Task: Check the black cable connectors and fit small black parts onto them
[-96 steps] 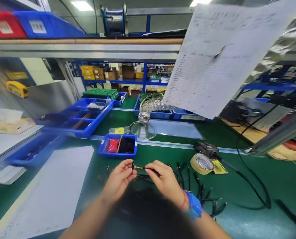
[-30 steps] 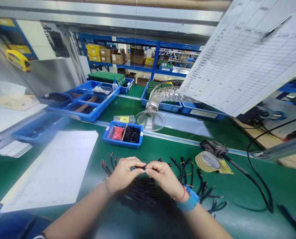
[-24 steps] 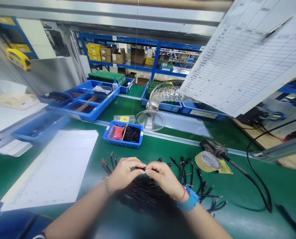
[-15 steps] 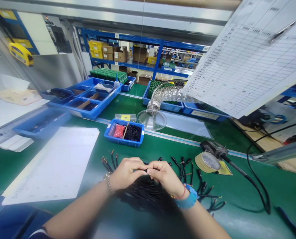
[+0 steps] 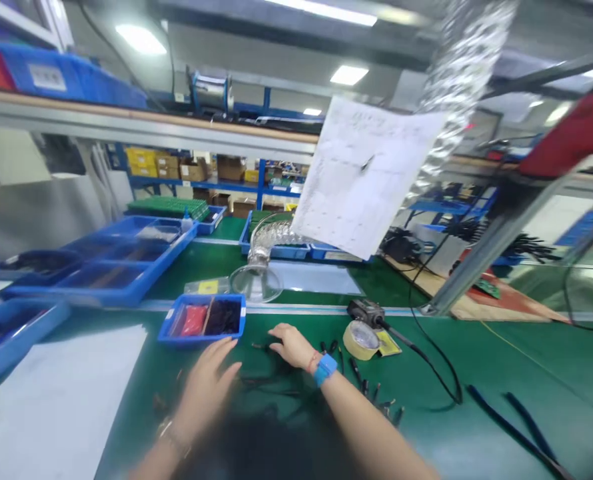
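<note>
A: So, how are the hands posed?
B: Both reach low over the green table point(image 5: 476, 360). The left hand point(image 5: 209, 387) is blurred, with its fingers point(image 5: 221, 353) spread open and nothing visible in them. The right hand point(image 5: 291, 347) lies palm down, its fingers point(image 5: 279, 331) stretched forward, not visibly pinching anything.

A: What's closest to them?
B: One tangled bundle of thin black wires point(image 5: 271, 385) lies under and between the hands, nearest the right one. Loose short black wires point(image 5: 364, 388) sit further right, too blurred to count.

A: And further out?
B: Just past the hands is one blue plastic tray point(image 5: 201, 341) with two compartments, red stuff point(image 5: 194, 320) in one and black pieces point(image 5: 222, 317) in the other. To its right are one roll of tan tape point(image 5: 349, 345) and one black corded tool point(image 5: 365, 310). One white paper sheet point(image 5: 51, 407) lies on the left. Beyond stands one clear funnel hood point(image 5: 255, 283) on a silver foil duct point(image 5: 271, 237).
</note>
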Motion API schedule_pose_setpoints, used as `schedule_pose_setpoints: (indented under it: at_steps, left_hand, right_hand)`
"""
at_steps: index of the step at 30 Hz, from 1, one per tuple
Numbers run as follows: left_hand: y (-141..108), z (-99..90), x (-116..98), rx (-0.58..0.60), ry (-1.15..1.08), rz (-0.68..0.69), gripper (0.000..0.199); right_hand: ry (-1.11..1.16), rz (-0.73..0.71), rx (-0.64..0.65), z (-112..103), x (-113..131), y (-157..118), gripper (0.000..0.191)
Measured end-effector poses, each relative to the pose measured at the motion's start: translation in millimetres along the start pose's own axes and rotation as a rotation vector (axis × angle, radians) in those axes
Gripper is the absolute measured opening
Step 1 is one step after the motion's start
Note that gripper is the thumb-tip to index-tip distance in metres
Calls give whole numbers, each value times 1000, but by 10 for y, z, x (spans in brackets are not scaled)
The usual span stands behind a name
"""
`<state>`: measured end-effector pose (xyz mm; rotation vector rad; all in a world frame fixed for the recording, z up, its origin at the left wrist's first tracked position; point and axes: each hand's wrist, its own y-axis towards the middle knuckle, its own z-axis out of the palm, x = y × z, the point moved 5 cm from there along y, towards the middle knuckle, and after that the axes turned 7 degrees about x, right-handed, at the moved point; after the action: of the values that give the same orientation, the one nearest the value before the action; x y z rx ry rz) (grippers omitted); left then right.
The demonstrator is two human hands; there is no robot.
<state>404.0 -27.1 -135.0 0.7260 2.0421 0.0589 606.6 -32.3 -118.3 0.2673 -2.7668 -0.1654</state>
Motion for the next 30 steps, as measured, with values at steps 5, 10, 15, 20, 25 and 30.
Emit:
schedule_pose_setpoints:
  at_steps: [5, 10, 15, 20, 25, 30]
  left_hand:
    - [359, -160, -387, 86, 42, 85, 39]
    - [1191, -360, -1194, 167, 116, 336, 45]
    - [2296, -447, -1810, -66, -6, 423, 51]
    - [3092, -385, -2107, -173, -370, 348, 48]
    - [2924, -630, -1881, -239, -372, 252, 13]
    - [1859, -1057, -883, -191, -463, 1, 23]
  right_hand:
    - [35, 51, -337, -1363, -33, 85, 22]
    - [138, 213, -732, -2820, -291, 446, 23]
    - [217, 306, -927, -3432, -408, 747, 15]
    - [272, 334, -926, -3503, -386, 840, 12]
    - [353, 254, -902, -3417, -288, 767, 12]
    - [446, 280, -1004, -3518, -276, 727, 7]
